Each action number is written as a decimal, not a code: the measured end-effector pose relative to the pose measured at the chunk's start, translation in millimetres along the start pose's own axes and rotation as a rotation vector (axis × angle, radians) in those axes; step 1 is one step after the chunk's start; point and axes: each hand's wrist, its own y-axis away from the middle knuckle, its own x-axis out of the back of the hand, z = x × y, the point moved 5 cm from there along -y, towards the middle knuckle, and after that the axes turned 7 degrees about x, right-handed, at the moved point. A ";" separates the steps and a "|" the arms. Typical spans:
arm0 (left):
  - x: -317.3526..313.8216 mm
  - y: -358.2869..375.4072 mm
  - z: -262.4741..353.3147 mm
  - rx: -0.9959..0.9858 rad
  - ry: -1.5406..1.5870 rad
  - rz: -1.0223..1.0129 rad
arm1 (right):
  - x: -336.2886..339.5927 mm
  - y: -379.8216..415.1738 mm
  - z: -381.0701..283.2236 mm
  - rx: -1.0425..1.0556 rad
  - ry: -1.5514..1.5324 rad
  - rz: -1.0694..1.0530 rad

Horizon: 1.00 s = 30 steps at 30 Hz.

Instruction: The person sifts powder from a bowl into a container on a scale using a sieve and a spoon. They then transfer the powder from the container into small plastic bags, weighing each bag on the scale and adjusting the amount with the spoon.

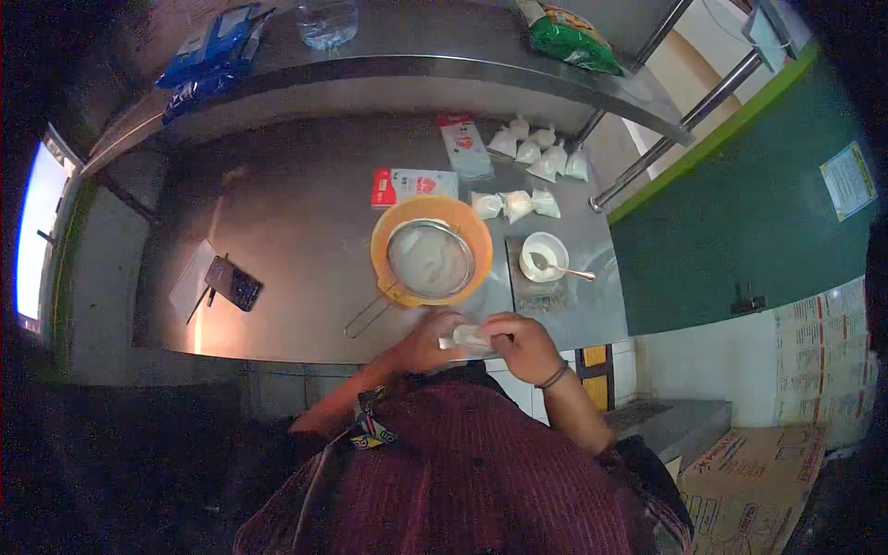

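At the counter's front edge, my left hand (pixel 424 344) and my right hand (pixel 527 350) hold a small clear plastic bag (pixel 470 337) between them, with the fingers of both closed on it. Its contents are hard to make out. Just beyond my hands stands an orange bowl (pixel 380 247) with a metal sieve (pixel 430 259) resting in it; white powder lies in the mesh. To the right, a white cup (pixel 543 242) with a spoon (pixel 579 274) sits on a flat scale (pixel 538 302). Several small tied bags of white powder (pixel 516 205) lie behind.
Red-and-white packets (pixel 424 183) lie behind the bowl. A phone (pixel 233 283) and paper (pixel 191 278) are on the left of the steel counter (pixel 296 231). Above runs a shelf (pixel 407 69) bearing a blue bag (pixel 211 51), a water bottle (pixel 327 26) and a green bag (pixel 573 42).
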 end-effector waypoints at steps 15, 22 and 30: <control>-32.1 -29.3 54.6 0.454 1.406 -0.635 | 32.2 -15.5 -9.4 -0.169 -0.486 -0.289; -64.7 -53.6 36.6 0.546 1.304 -0.388 | 55.5 -23.2 -36.5 0.169 0.232 -0.284; -47.2 -47.0 49.2 0.852 1.259 -0.015 | 51.5 -18.3 -38.5 0.050 0.328 -0.132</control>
